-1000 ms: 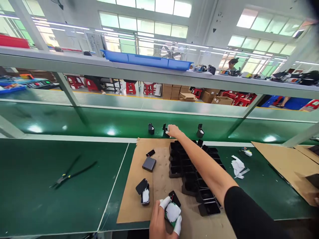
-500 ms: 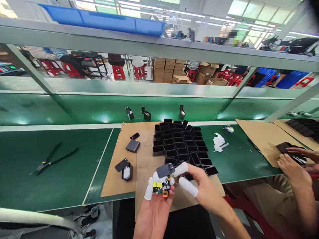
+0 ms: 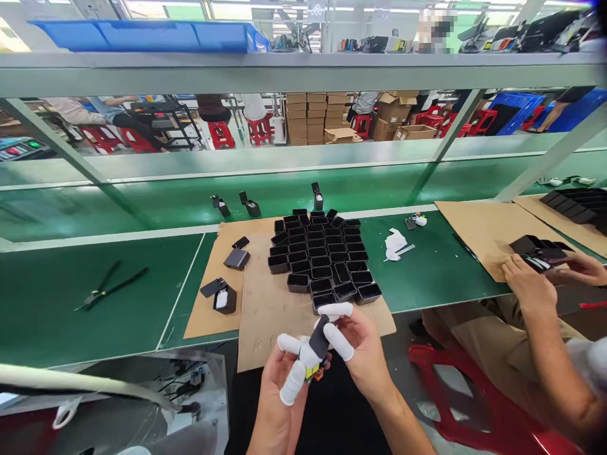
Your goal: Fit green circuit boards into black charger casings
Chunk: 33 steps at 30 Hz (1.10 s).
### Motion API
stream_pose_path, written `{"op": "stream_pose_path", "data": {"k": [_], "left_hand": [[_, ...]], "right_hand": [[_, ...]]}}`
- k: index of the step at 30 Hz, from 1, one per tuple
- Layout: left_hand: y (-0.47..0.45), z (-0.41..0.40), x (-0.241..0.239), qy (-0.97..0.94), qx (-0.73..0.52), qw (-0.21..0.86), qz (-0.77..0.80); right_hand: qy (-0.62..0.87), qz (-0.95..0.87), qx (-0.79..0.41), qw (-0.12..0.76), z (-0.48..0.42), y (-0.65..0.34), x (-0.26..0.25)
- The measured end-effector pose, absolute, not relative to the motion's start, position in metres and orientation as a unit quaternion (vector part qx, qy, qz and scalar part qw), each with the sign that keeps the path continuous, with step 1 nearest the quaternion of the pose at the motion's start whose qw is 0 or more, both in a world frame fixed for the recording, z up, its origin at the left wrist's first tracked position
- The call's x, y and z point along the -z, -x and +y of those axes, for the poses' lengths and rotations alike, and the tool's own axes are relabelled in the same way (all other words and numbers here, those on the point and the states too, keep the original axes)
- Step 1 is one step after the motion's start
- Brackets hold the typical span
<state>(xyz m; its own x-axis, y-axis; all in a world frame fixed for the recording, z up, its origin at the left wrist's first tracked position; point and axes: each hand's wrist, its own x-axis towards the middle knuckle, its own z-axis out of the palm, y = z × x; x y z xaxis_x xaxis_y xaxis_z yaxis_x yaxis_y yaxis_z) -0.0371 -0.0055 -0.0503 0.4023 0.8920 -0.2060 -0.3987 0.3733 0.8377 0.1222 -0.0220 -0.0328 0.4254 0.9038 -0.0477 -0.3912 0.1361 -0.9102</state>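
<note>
My left hand (image 3: 279, 385) and my right hand (image 3: 353, 347), both with white finger cots, meet in front of the bench edge. Together they pinch a small circuit board assembly with a dark flat cover (image 3: 317, 347); yellow and orange parts show beneath it. Just beyond, a cluster of several open black casings (image 3: 322, 259) stands on a cardboard sheet (image 3: 258, 303). An open black case with a white part inside (image 3: 222, 297) and a grey block (image 3: 236, 258) lie to the left on the cardboard.
Black pliers (image 3: 107, 287) lie on the green mat at left. Three small black casings (image 3: 249, 203) stand on the conveyor belt behind. White scraps (image 3: 394, 244) lie right of the casings. A co-worker's hands (image 3: 531, 284) handle black casings on cardboard at right, seated on a red stool (image 3: 455, 404).
My right hand came back from the conveyor belt to my left hand and now grips the dark cover over the circuit board. The view dropped and pulled back from the bench.
</note>
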Motion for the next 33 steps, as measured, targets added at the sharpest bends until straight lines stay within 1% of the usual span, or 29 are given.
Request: {"op": "stream_pose_path", "data": {"k": [6,9,11,13,16,18,21,25,27,29,31,33], "left_hand": [[0.021,-0.024,0.035,-0.327,-0.453,0.748,0.358],[0.015,-0.026,0.034,-0.372,-0.478,0.718,0.344],[0.014,-0.024,0.039,-0.408,-0.499,0.678,0.352],[0.016,-0.019,0.049,-0.455,-0.533,0.614,0.362],[0.019,-0.007,0.068,-0.539,-0.572,0.51,0.349],[0.019,-0.001,0.079,-0.565,-0.576,0.473,0.354],[0.017,0.002,0.083,-0.557,-0.57,0.46,0.392],[0.019,-0.004,0.077,-0.576,-0.525,0.486,0.395],[0.025,-0.002,0.075,-0.601,-0.504,0.503,0.363],[0.034,0.01,0.074,-0.648,-0.483,0.495,0.319],[0.041,0.036,0.073,-0.698,-0.476,0.434,0.313],[0.044,0.071,0.073,-0.715,-0.479,0.336,0.384]], "right_hand": [[0.435,-0.208,-0.54,0.69,-0.028,-0.115,0.03],[0.437,-0.169,-0.535,0.703,-0.031,-0.113,0.031],[0.443,-0.141,-0.521,0.716,-0.035,-0.111,0.034],[0.432,-0.123,-0.517,0.729,-0.041,-0.108,0.039],[0.382,-0.159,-0.516,0.75,-0.05,-0.1,0.053],[0.372,-0.196,-0.507,0.753,-0.052,-0.097,0.063],[0.379,-0.212,-0.513,0.74,-0.049,-0.1,0.076],[0.354,-0.208,-0.558,0.721,-0.045,-0.113,0.087],[0.36,-0.22,-0.536,0.731,-0.048,-0.12,0.095],[0.379,-0.223,-0.48,0.759,-0.054,-0.129,0.105],[0.396,-0.207,-0.427,0.786,-0.063,-0.139,0.117],[0.416,-0.185,-0.392,0.8,-0.072,-0.149,0.127]]}}
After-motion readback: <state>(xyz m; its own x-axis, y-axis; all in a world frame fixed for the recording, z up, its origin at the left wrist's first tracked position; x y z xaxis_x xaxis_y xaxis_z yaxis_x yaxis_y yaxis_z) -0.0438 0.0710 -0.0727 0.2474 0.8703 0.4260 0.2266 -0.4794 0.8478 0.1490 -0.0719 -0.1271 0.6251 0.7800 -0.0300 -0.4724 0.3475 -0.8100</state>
